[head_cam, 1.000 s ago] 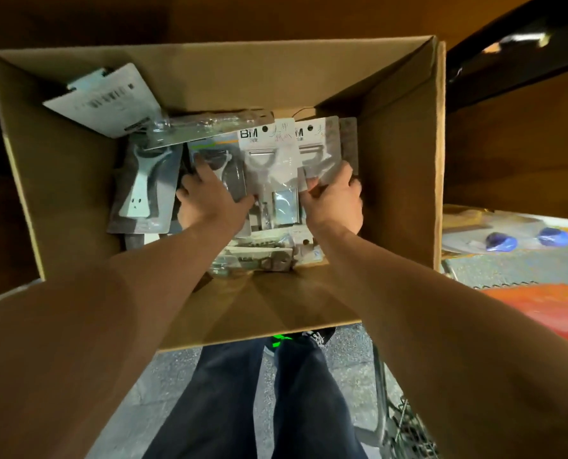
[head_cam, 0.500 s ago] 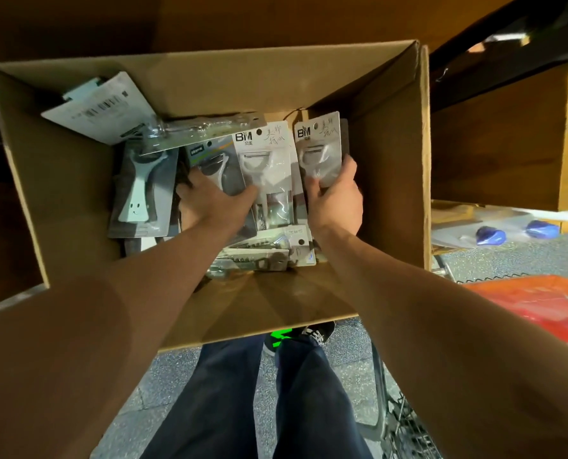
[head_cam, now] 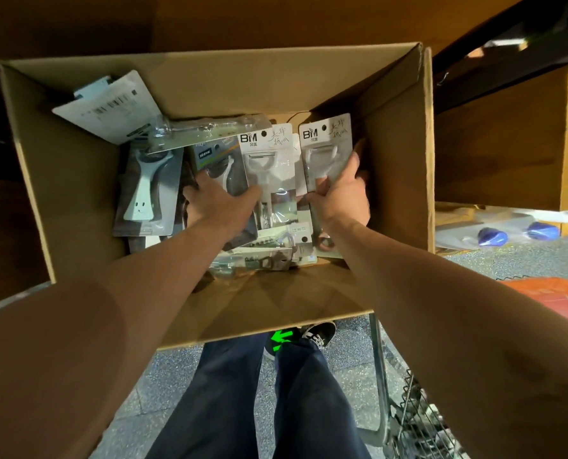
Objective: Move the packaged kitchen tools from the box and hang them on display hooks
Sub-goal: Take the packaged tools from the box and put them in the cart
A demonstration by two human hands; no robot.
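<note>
A single camera was worn on the person's head. It faced forward and steeply down into the open box (head_cam: 209, 91), near enough that both forearms (head_cam: 77, 326) filled the lower corners. The wide-angle lens bowed the box walls. The person's legs (head_cam: 236, 399) and the floor (head_cam: 163, 385) appeared along the bottom edge of frame.

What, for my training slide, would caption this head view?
Right hand grips a BM peeler pack inside the cardboard box; left hand holds a dark pack beside it.
</note>
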